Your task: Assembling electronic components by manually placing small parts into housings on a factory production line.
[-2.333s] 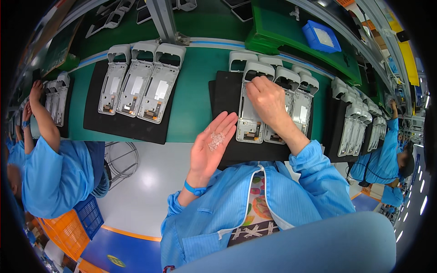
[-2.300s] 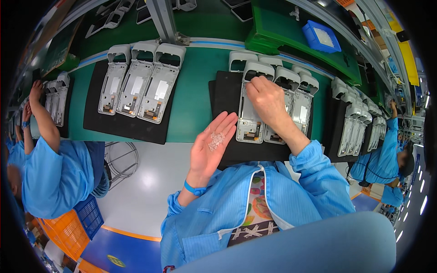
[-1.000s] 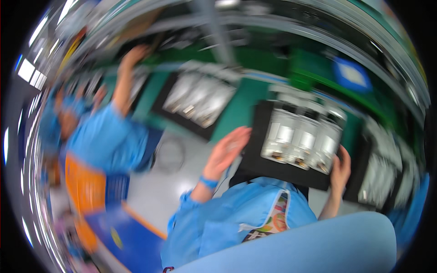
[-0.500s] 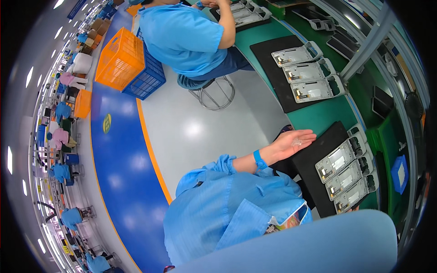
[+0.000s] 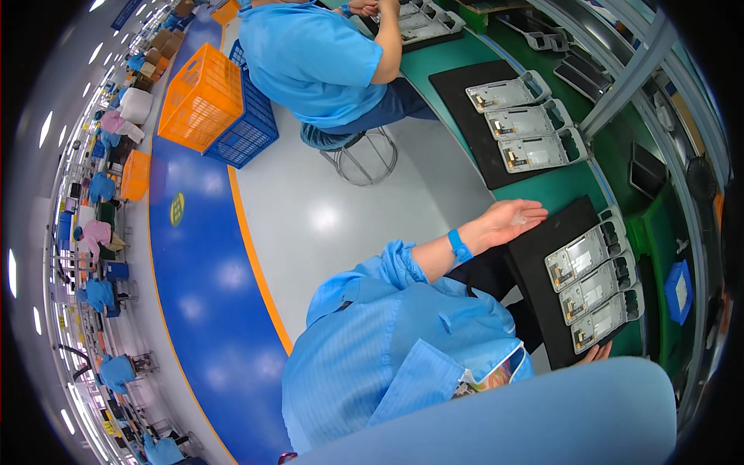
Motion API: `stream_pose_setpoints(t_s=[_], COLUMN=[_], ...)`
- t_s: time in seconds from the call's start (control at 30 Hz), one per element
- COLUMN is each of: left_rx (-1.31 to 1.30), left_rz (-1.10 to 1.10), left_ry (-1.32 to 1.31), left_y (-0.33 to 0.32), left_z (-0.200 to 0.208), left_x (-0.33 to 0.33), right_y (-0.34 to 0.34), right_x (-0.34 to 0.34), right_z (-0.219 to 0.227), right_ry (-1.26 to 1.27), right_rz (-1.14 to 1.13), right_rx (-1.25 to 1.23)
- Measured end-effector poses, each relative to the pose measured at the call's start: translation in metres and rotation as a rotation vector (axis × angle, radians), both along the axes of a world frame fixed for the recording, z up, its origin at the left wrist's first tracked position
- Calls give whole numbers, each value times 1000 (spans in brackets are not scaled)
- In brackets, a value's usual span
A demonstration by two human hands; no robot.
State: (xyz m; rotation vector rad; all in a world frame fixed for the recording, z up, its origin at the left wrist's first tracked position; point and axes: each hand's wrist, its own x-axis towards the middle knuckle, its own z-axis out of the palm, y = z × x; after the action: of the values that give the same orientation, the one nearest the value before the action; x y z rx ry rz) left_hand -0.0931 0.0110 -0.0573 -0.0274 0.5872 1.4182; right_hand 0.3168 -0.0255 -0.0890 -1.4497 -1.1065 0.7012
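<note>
My left hand (image 5: pixel 508 222) is held palm up at the edge of the green bench, its fingers stretched out. Several small clear pieces (image 5: pixel 519 220) lie in its palm. Close by is a black mat (image 5: pixel 535 267) bearing a row of grey device housings (image 5: pixel 590 289), each with a handle-like loop at one end. The fingers of my right hand (image 5: pixel 595 353) show at the near edge of this mat, beside the nearest housing; they look extended, and the rest of that hand is hidden behind blue cloth.
Farther along the green bench (image 5: pixel 535 201), another black mat (image 5: pixel 465 116) holds more grey housings (image 5: pixel 535 122). A co-worker in blue (image 5: pixel 310 66) sits on a stool (image 5: pixel 364 159). Orange (image 5: pixel 198 97) and blue crates (image 5: pixel 248 136) stand behind. A metal post (image 5: pixel 632 74) and blue tray (image 5: pixel 679 293) are right.
My left hand has moved slightly up and right in the picture with the clear pieces. The near mat and its housings have shifted away a little. More of my right fingers shows.
</note>
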Motion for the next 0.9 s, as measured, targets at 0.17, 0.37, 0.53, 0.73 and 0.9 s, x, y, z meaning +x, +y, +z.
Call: stream_pose_setpoints(t_s=[0.17, 0.37, 0.53, 0.73, 0.9], left_rx=[24, 71, 88, 56, 53], left_rz=[15, 0, 11, 47, 41], left_ry=[-25, -123, -118, -113, -74], left_y=[6, 20, 27, 22, 18], left_z=[0, -21, -31, -32, -30], left_x=[-1, -5, 2, 13, 16], right_y=[-1, 3, 23, 31, 37], right_x=[16, 10, 32, 38, 47], right_z=[-16, -16, -32, -28, -33], right_ry=[23, 120, 39, 165, 222], right_rz=[24, -1, 78, 156, 207], right_rx=[1, -49, 44, 64, 51])
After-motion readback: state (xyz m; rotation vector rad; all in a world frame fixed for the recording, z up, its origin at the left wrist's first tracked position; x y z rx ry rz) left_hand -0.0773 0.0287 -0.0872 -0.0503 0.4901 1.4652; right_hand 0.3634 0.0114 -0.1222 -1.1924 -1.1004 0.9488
